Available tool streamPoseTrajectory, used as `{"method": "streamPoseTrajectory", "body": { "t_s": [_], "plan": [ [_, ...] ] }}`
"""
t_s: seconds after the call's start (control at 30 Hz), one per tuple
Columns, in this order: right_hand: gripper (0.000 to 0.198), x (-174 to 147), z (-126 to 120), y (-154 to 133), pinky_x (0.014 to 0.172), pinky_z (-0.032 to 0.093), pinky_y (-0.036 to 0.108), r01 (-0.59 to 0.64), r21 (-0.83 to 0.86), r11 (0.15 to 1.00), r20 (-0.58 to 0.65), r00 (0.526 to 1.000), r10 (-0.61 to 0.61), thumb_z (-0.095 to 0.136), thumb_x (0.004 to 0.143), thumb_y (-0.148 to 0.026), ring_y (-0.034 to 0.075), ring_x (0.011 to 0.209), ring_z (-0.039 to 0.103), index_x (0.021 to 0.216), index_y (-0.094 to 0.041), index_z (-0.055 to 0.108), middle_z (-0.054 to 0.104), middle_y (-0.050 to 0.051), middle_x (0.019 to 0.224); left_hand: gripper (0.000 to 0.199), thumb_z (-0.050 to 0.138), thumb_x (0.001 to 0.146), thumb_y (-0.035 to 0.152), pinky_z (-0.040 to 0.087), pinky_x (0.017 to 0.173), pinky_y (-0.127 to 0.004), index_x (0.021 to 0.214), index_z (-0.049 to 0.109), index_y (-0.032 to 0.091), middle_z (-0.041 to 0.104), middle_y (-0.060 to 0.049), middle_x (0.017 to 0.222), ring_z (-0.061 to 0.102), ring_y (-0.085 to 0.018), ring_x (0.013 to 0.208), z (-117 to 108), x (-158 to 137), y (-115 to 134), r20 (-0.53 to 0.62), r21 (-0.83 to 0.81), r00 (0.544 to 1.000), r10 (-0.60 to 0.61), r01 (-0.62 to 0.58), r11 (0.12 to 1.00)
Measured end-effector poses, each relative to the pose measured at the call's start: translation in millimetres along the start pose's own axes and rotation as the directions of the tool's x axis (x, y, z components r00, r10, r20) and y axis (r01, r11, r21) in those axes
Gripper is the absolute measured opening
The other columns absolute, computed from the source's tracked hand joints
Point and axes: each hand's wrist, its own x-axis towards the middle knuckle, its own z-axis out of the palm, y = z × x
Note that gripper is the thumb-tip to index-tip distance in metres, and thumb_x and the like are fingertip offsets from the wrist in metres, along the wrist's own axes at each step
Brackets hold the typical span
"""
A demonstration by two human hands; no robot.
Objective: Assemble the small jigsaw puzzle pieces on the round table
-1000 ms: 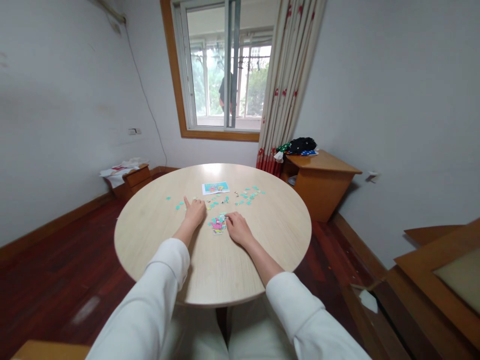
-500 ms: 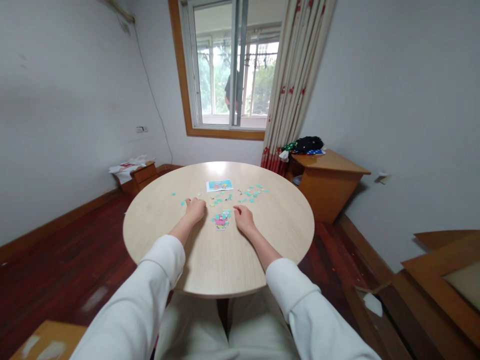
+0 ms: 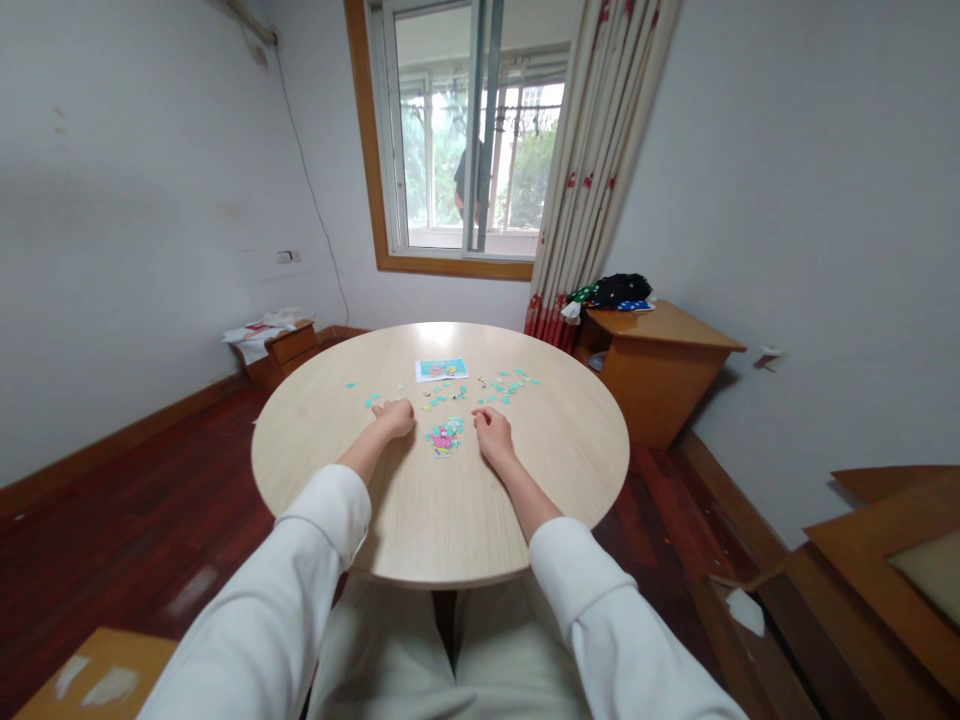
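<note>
- Head view: the partly joined jigsaw (image 3: 444, 438), pink, teal and grey, lies on the round bench (image 3: 322, 450) between the two hands, likely so both can reach it.
- The left hand (image 3: 395, 417) is low on the left side, with its fingers bent in and its thumb poking out toward a few teal bits. I cannot tell if it holds anything. It is probably there because those bits are close by.
- The right hand (image 3: 493, 435) is just beside the jigsaw, with its fingers curled and the thumb near the first finger. The tips are too small to tell if there is a piece in them. Its side spot leaves the jigsaw easy to see.
- Loose jigsaw pieces (image 3: 504, 391), mostly teal, are spread past the hands, with the biggest bunch on the right. They look spread out so each one can be seen, and they leave some room around the joined part.
- The picture sheet (image 3: 442, 370), blue with pink and yellow shapes, lies flat behind the pieces. That seems a good spot to peek at it without a hand in the way.
- The white sleeves (image 3: 326, 512) end short of the wrists, which should keep cloth off the little pieces.
</note>
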Motion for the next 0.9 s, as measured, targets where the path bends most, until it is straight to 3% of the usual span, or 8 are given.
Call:
{"method": "streamPoseTrajectory", "body": {
  "t_s": [0.27,0.43,0.63,0.73,0.9],
  "plan": [
    [0.027,-4.8,-1.7,-5.2,0.078,0.044,0.027,0.014,-0.035,0.999,0.005,1.000,-0.014,0.040,0.077,-0.022,0.017,0.077,0.060,0.082,-0.017,0.066,0.068,0.005,0.081,0.009,0.057,0.075,0.022,0.032,0.088,-0.048,0.077,0.065,0.019,0.068,-0.013,0.095,0.056,-0.032,0.102,5.2,-9.3,-2.6,-0.061,-0.069,0.998,-0.023,0.019,0.997],
    [0.027,-7.5,-2.3,-6.5,0.077,0.043,0.027,0.045,-0.059,0.997,0.023,0.999,-0.044,0.039,0.077,-0.022,0.017,0.078,0.060,0.081,-0.017,0.066,0.068,0.005,0.080,0.015,0.054,0.078,0.024,0.034,0.085,-0.044,0.091,0.060,0.020,0.064,-0.012,0.105,0.054,-0.030,0.105,12.8,-23.8,-2.0,-0.137,-0.117,0.990,-0.037,0.021,0.993],
    [0.026,-13.7,-4.0,-7.4,0.076,0.044,0.027,0.067,-0.056,0.996,0.018,0.998,-0.066,0.040,0.077,-0.023,0.017,0.076,0.060,0.078,-0.018,0.066,0.068,0.004,0.079,0.014,0.049,0.077,0.016,0.032,0.088,-0.041,0.087,0.058,0.020,0.067,-0.007,0.090,0.058,-0.023,0.093,24.8,-45.3,1.5,-0.358,-0.278,0.933,-0.031,-0.075,0.958],
    [0.026,-15.6,-3.1,-5.9,0.077,0.045,0.028,0.084,-0.023,0.996,0.011,0.996,-0.083,0.040,0.076,-0.024,0.017,0.076,0.060,0.078,-0.018,0.066,0.069,0.004,0.080,0.011,0.050,0.075,0.016,0.038,0.085,-0.037,0.080,0.060,0.019,0.067,-0.005,0.083,0.060,-0.019,0.082,28.9,-47.4,-0.7,-0.416,-0.449,0.908,-0.046,-0.161,0.879],
    [0.025,-14.0,0.2,-2.9,0.078,0.047,0.029,0.100,0.096,0.990,0.009,0.995,-0.101,0.044,0.074,-0.024,0.016,0.079,0.061,0.081,-0.018,0.067,0.069,0.003,0.085,0.012,0.053,0.071,0.021,0.047,0.075,-0.030,0.077,0.062,0.016,0.068,-0.005,0.081,0.062,-0.017,0.077,35.1,-45.9,-2.3,-0.454,-0.751,0.875,-0.169,-0.273,0.601]
  ]
}}
